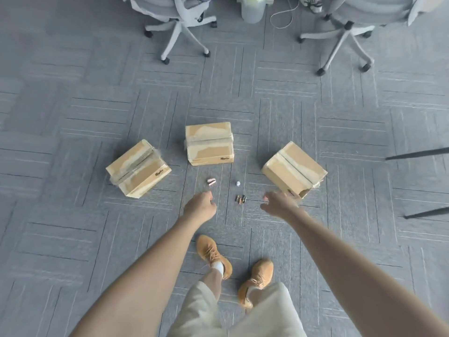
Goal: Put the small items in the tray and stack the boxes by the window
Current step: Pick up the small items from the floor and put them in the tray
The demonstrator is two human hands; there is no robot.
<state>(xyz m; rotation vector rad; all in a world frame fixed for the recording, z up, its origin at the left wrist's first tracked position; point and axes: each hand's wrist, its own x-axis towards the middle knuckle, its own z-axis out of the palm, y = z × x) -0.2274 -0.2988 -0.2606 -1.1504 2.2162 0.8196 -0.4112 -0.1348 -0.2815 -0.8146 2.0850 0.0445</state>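
Note:
Three taped cardboard boxes sit on the grey carpet: a left box, a middle box and a right box. Between them lie small items: a pink piece, a tiny white piece and a cluster of small dark pieces. My left hand hangs just below the pink piece, fingers curled, holding nothing that shows. My right hand reaches with fingers spread, right of the dark cluster and near the right box's front corner. No tray or window is in view.
Two grey office chairs on castors stand at the back, with a pale bin and a loose cord between them. Two dark thin legs cross the right edge. My feet in tan shoes stand below the hands.

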